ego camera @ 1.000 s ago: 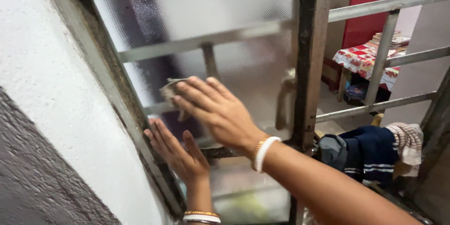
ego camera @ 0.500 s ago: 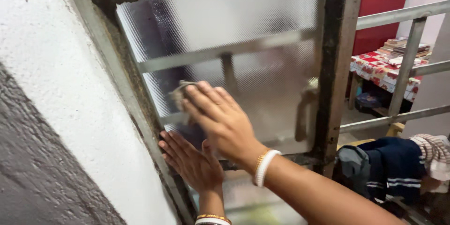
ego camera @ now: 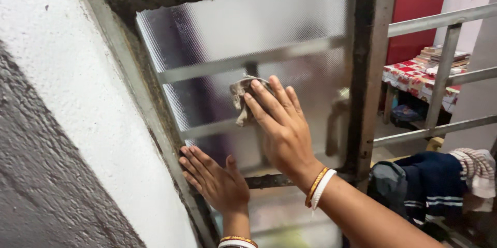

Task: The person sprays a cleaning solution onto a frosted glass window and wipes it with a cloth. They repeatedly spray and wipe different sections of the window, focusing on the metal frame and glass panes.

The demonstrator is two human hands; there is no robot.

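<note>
A frosted, textured glass pane (ego camera: pixel 269 25) fills the upper middle of the frame, set in a dark, worn metal window frame (ego camera: pixel 370 72) whose upright runs down right of centre. A white plastered wall (ego camera: pixel 67 103) takes up the left side, darker and rougher toward the lower left. Through the open part at the right, grey horizontal bars (ego camera: pixel 440 20) cross in front of a room with a red panel at the upper right and a table under a red-and-white checked cloth (ego camera: pixel 419 80), a stack of books or papers lying on it. At the lower right, dark blue clothing with pale stripes (ego camera: pixel 432 181) hangs over a bar, a striped beige cloth just beside it. No container can be made out. The right hand (ego camera: pixel 282 124) lies flat on the glass at the centre, fingers spread and extended, pressing a small crumpled grey rag (ego camera: pixel 242 95) against the pane – the rag sticks out past the fingertips to the upper left. The left hand (ego camera: pixel 215 178), lower and left of centre, rests open-palmed against the pane beside the frame's edge – holding nothing. Both wrists wear bangles.
</note>
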